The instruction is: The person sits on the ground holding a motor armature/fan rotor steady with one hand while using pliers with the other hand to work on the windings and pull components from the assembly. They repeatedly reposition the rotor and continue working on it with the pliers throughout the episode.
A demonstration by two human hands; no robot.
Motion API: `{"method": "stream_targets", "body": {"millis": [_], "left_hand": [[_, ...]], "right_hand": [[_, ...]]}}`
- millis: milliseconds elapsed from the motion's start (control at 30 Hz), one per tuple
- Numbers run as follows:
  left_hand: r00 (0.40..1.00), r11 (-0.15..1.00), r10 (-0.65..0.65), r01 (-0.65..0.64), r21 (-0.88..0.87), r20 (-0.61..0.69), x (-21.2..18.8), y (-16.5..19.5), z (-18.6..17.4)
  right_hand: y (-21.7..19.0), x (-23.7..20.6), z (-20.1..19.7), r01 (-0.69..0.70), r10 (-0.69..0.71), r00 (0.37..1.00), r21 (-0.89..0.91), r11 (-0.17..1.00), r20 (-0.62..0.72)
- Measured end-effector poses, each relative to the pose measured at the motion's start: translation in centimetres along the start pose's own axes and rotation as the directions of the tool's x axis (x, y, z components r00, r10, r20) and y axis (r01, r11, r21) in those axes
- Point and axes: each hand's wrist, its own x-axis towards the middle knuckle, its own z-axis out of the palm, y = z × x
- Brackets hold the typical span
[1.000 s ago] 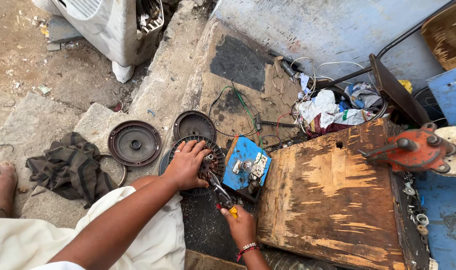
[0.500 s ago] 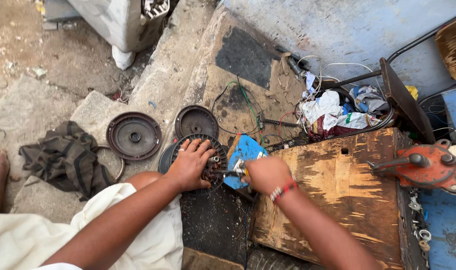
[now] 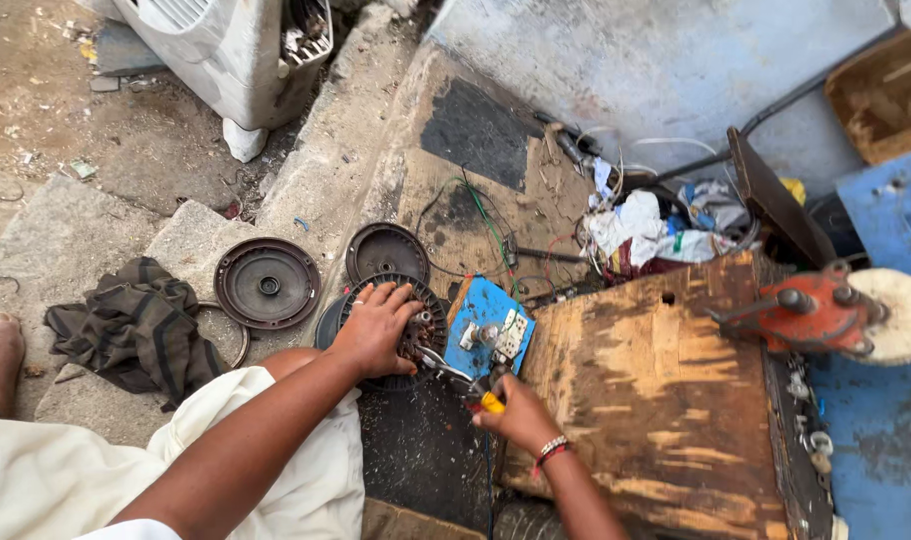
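Head view: left hand (image 3: 375,325) spread flat on the motor (image 3: 400,330), floor centre. Right hand (image 3: 520,412) grips pliers (image 3: 465,380), tips at the motor's right edge. Blue board (image 3: 490,325) touching right; 2 covers (image 3: 267,283) behind; wooden slab (image 3: 665,390) crowds right; cloth (image 3: 135,325) left.

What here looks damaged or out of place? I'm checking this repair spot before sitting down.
The wooden board is badly worn, its surface peeling in pale patches. Loose wires and crumpled scraps lie heaped behind it, and a rag is bunched on the stone.
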Motion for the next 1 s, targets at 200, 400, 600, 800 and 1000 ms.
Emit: {"method": "stream_targets", "body": {"millis": [200, 400, 600, 800, 1000], "left_hand": [[1.000, 1.000, -0.009, 0.009, 0.009, -0.010, 0.0, 0.2, -0.4], [1.000, 1.000, -0.009, 0.009, -0.002, 0.002, 0.0, 0.0, -0.3], [1.000, 1.000, -0.008, 0.008, 0.000, 0.008, 0.0, -0.3, 0.2], [0.999, 1.000, -0.019, 0.018, 0.025, 0.043, 0.0, -0.4, 0.6], [1.000, 1.000, -0.023, 0.023, 0.016, 0.006, 0.1, -0.4, 1.0]], "right_hand": [[1.2, -1.9, 5.5, -0.217, 0.126, 0.973, 0.584, 0.782, 0.193], [-0.2, -2.2, 6.2, -0.480, 0.025, 0.848, 0.747, 0.460, 0.530], [-0.5, -1.7, 8.7, -0.290, -0.040, 0.918, 0.739, 0.608, 0.394], [0.0, -1.4, 7.9, -0.231, 0.210, 0.972, 0.297, 0.927, 0.101], [-0.7, -1.2, 6.9, 0.094, -0.066, 0.982, 0.151, 0.984, -0.178]]}}
